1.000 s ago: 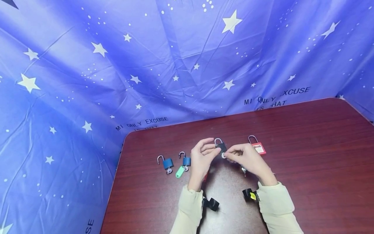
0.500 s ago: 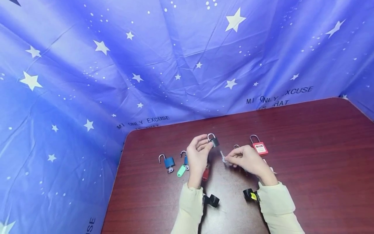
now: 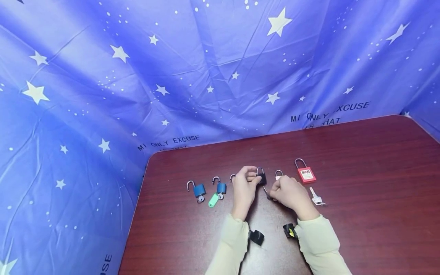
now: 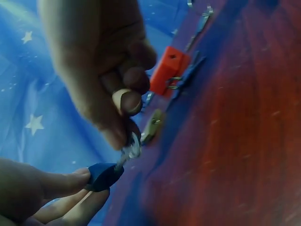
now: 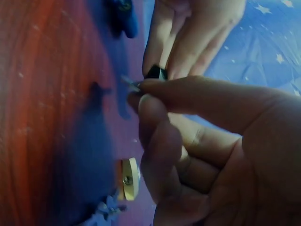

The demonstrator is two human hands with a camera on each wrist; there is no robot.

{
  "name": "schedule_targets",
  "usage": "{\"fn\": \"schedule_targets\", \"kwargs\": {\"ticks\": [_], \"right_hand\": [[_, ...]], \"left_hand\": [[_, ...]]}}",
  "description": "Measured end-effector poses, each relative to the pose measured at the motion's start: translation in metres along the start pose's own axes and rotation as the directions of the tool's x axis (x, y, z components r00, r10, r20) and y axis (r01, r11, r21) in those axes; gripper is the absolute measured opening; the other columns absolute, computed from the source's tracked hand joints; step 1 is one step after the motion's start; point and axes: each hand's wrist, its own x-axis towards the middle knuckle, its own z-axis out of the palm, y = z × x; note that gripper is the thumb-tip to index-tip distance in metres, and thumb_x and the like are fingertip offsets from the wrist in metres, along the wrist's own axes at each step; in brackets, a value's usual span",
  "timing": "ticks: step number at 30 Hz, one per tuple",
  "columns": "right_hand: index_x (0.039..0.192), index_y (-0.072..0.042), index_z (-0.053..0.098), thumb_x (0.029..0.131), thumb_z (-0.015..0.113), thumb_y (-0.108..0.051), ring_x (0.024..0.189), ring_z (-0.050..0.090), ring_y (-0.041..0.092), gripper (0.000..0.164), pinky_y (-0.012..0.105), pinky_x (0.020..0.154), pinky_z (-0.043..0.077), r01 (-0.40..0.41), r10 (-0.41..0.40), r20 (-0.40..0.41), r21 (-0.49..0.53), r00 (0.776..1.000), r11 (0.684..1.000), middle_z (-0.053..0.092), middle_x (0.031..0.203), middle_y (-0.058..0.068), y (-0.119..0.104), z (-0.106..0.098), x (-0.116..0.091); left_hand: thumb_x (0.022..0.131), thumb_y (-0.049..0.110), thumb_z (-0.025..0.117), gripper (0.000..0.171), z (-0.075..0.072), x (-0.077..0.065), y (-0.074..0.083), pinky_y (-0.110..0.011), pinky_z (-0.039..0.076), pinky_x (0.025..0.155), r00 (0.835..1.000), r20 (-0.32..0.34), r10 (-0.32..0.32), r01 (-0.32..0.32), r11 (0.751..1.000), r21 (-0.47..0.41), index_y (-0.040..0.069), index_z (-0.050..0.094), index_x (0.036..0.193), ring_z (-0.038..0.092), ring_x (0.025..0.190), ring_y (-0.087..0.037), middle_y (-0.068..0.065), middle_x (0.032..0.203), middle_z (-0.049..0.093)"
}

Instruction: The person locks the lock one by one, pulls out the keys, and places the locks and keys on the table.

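Note:
My left hand [image 3: 244, 191] holds a small black padlock [image 3: 262, 178] by its body, shackle upward, between thumb and fingers. Just to its right, my right hand [image 3: 290, 194] pinches a small silver key [image 3: 266, 192] by its head. The key's shaft points up toward the padlock's underside. In the left wrist view the key's tip [image 4: 120, 165] looks close to the padlock [image 4: 106, 176]; whether it touches, I cannot tell. The right wrist view shows the padlock [image 5: 156, 72] partly hidden behind my right hand's fingers.
Two blue padlocks [image 3: 199, 190] with raised shackles and keys lie left, one with a green tag [image 3: 214, 200]. Another shackle [image 3: 233, 177] shows beside my left hand. On the right lie a brass padlock [image 5: 129, 180], a red padlock [image 3: 307, 174] and keys [image 3: 316, 196]. Starry cloth [image 3: 206, 76] hangs behind.
The key was at the padlock's underside, then apart from it. Now my left hand has brought the padlock right and down, nearer the key again. My right hand has moved slightly lower.

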Motion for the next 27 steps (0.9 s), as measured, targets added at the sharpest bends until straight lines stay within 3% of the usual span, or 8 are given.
{"fn": "schedule_targets", "kwargs": {"ticks": [5,13,23,27], "right_hand": [[0.059,-0.020,0.052,0.072,0.063,-0.027,0.059,0.049,0.019,0.019,0.037,0.049,0.037,-0.065,0.065,-0.007,-0.065,0.998,0.996,0.051,0.061,-0.003,-0.005,0.007,-0.002],[0.057,-0.017,0.045,0.071,0.065,-0.029,0.056,0.046,0.021,0.027,0.038,0.047,0.035,-0.097,0.097,-0.012,-0.081,0.995,0.992,0.047,0.059,0.000,-0.005,0.011,-0.002],[0.058,-0.018,0.047,0.073,0.063,-0.028,0.056,0.047,0.023,0.024,0.038,0.046,0.035,-0.083,0.079,-0.045,-0.097,0.996,0.992,0.049,0.061,0.001,-0.008,0.008,-0.003],[0.063,-0.021,0.052,0.077,0.065,-0.034,0.058,0.049,0.020,0.023,0.037,0.047,0.036,-0.065,0.059,-0.087,-0.070,0.994,0.995,0.052,0.063,-0.002,-0.010,0.007,-0.003]], "left_hand": [[0.076,0.004,0.068,0.023,0.007,-0.003,-0.005,-0.016,0.048,0.064,1.000,0.003,-0.005,0.004,0.997,0.080,0.008,0.062,0.098,0.063,0.071,-0.006,-0.005,0.081,0.067],[0.076,0.005,0.068,0.017,0.012,-0.004,-0.007,-0.014,0.046,0.061,1.000,-0.023,0.005,-0.001,0.984,0.176,0.007,0.063,0.093,0.061,0.068,-0.003,-0.003,0.078,0.067],[0.077,0.010,0.068,0.014,0.007,-0.002,-0.007,-0.014,0.044,0.063,0.999,-0.026,0.037,-0.027,0.943,0.332,0.010,0.066,0.090,0.055,0.065,0.005,0.001,0.081,0.067],[0.078,0.012,0.068,0.013,-0.002,0.000,-0.005,-0.015,0.044,0.064,0.999,-0.038,0.023,-0.010,0.951,0.310,0.010,0.066,0.090,0.057,0.066,0.002,0.000,0.082,0.068]]}}
